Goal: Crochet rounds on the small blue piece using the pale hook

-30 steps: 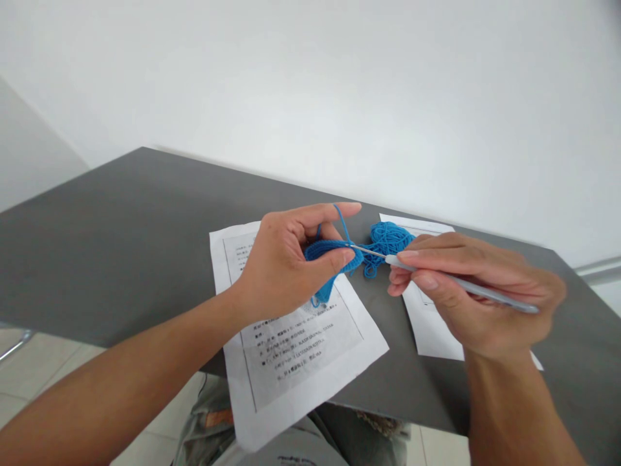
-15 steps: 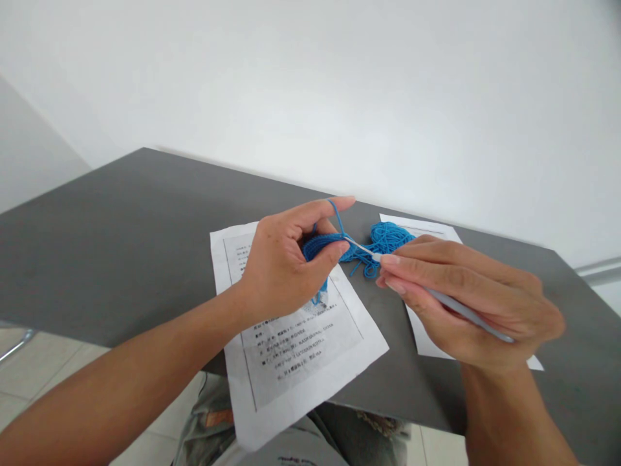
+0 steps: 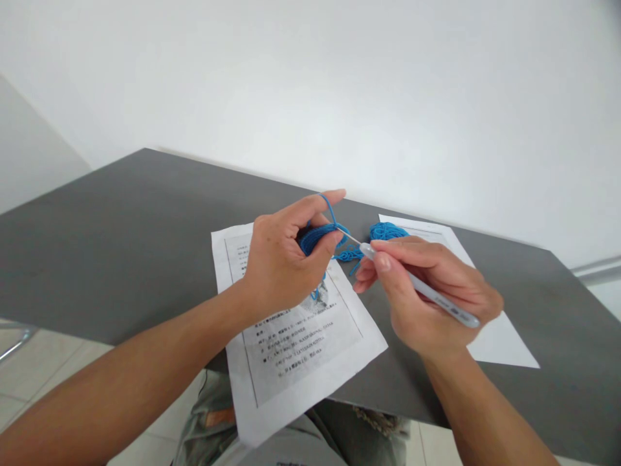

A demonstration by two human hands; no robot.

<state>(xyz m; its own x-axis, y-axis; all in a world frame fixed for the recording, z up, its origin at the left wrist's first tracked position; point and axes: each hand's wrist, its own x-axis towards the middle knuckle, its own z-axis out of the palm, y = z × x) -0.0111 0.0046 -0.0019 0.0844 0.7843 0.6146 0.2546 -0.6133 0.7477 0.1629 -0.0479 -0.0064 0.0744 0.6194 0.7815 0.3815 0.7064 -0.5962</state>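
My left hand pinches a small blue crocheted piece between thumb and fingers, and a blue strand loops over its raised forefinger. In my right hand is a pale grey crochet hook, held like a pen, its thin metal tip reaching into the edge of the blue piece. A loose heap of blue yarn lies on the table just behind the hook, partly hidden by my right hand.
A printed sheet of paper lies under my left hand and overhangs the near edge of the grey table. A second white sheet lies under my right hand. A white wall stands behind the table.
My right hand has moved left toward the left hand and turned its wrist, pushing the hook tip into the blue piece. My left forefinger has lifted a little.
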